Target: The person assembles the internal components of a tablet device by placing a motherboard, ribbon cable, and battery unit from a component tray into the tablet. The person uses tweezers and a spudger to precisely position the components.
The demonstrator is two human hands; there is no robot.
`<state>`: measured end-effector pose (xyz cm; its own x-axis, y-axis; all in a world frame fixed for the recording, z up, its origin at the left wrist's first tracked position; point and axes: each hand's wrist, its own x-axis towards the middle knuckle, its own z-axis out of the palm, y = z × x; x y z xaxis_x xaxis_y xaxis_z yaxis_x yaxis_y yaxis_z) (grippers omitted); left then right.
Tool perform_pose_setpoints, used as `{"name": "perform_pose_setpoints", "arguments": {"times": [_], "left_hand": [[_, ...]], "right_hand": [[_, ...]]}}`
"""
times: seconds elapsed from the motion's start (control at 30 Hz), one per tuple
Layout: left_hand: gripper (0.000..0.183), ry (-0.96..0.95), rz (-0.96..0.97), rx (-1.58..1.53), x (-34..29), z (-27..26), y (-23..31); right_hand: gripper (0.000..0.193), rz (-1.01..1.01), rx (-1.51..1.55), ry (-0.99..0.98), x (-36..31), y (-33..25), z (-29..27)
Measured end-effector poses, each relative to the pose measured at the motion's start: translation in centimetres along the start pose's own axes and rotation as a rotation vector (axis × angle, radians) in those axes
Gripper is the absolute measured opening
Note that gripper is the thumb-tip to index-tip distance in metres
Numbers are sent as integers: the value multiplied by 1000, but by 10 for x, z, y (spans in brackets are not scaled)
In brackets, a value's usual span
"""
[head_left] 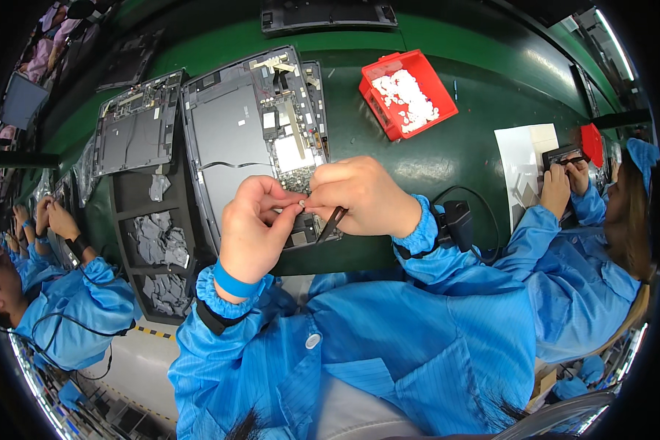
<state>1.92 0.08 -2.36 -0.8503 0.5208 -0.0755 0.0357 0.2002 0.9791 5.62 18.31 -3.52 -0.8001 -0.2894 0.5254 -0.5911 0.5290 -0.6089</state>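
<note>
My left hand (253, 227) is closed in a pinch, with a small whitish piece (301, 203) at its thumb and fingertip. Meeting it there are the fingertips of my right hand (363, 192), also pinched together. Black tweezers (333, 223) are tucked in the right hand and point down toward the lower left. Both hands hover over the near right part of an opened laptop casing (235, 125), whose circuit board (295, 150) shows along its right side. My fingers partly hide the small piece and the board's near end.
A red bin (443, 94) of small white pieces stands beyond my right hand. Left of the casing lie a dark compartment tray (130, 231) with grey pieces and another opened casing (133, 125). Co-workers in blue sit close at both sides. A black cable (496, 213) loops near my right sleeve.
</note>
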Motion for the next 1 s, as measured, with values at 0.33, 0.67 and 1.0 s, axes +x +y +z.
{"name": "perform_pose_setpoints", "arguments": {"times": [0.33,0.67,1.0], "left_hand": [[13,-5,141,368,-3,-6,1],[14,88,512,641,-2,0,2],[13,93,462,512,-7,-1,-5]], "right_hand": [[16,289,-232,506,-6,28,-42],[23,771,-622,699,-49,88,-88],[21,395,353,807,-45,-4,-34]]}}
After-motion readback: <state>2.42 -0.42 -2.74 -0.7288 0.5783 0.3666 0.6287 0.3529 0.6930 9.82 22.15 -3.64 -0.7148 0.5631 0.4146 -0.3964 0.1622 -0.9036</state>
